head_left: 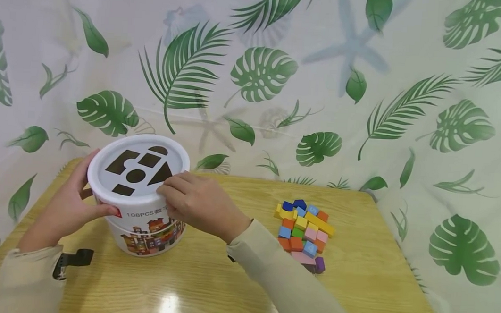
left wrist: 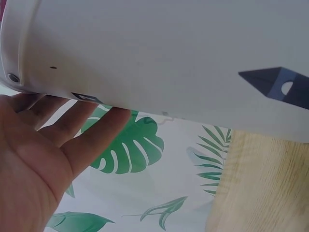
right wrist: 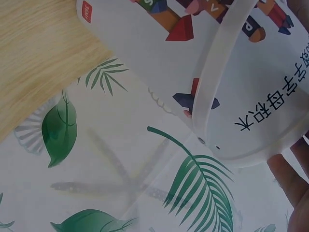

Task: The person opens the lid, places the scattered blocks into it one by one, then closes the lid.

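A white round toy-block bucket (head_left: 144, 236) with printed building pictures stands on the left of the table. Its white lid (head_left: 101, 160) is on top and has several dark shape-cut holes. My left hand (head_left: 67, 208) holds the bucket's left side, thumb on the front below the rim and fingers spread round the far side. In the left wrist view, those fingertips (left wrist: 120, 113) touch the bucket wall. My right hand (head_left: 203, 203) grips the lid's right front rim with curled fingers. Part of that hand shows at the right edge of the right wrist view, its fingers beside the rim.
A cluster of coloured blocks (head_left: 299, 232) lies right of centre on the wooden table (head_left: 364, 266). A leaf-print cloth (head_left: 265, 29) hangs behind the table. The white bucket handle (right wrist: 224, 63) curves across its side in the right wrist view.
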`<state>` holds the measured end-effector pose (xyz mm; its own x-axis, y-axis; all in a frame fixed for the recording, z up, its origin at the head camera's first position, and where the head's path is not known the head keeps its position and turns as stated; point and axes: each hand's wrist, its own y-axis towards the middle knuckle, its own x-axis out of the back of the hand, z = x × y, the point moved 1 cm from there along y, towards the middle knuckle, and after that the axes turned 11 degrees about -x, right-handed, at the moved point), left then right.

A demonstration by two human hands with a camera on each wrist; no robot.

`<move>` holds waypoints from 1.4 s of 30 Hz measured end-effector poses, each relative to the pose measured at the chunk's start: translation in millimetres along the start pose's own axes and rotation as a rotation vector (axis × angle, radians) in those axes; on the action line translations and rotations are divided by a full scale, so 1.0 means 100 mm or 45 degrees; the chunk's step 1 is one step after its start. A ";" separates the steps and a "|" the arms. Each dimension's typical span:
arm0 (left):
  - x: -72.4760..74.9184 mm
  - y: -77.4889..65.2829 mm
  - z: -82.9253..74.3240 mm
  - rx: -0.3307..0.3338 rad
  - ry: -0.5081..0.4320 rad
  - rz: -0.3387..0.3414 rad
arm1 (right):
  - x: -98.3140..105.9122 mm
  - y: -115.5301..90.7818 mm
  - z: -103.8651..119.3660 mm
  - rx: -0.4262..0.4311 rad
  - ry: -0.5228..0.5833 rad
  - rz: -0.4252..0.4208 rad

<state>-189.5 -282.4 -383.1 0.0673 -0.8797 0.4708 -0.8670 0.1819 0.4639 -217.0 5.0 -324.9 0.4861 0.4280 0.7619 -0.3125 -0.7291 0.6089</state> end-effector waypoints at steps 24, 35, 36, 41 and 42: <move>0.02 0.01 0.01 -0.024 -0.103 0.028 | 0.11 0.02 -0.08 -0.034 0.166 0.169; 0.01 -0.02 0.00 -0.014 -0.095 0.023 | 0.12 0.01 -0.04 -0.068 0.100 0.218; 0.02 -0.02 0.00 -0.009 -0.090 0.024 | 0.13 0.01 -0.04 -0.073 0.108 0.218; 0.02 -0.02 0.01 -0.003 -0.053 0.030 | 0.15 0.03 -0.07 -0.103 0.181 0.197; 0.02 -0.02 0.01 -0.007 -0.052 0.031 | 0.16 0.03 -0.07 -0.106 0.184 0.194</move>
<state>-188.2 -284.9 -383.5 0.0255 -0.8922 0.4509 -0.8656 0.2059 0.4565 -216.0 13.6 -309.8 0.3078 0.3926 0.8667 -0.4426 -0.7472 0.4957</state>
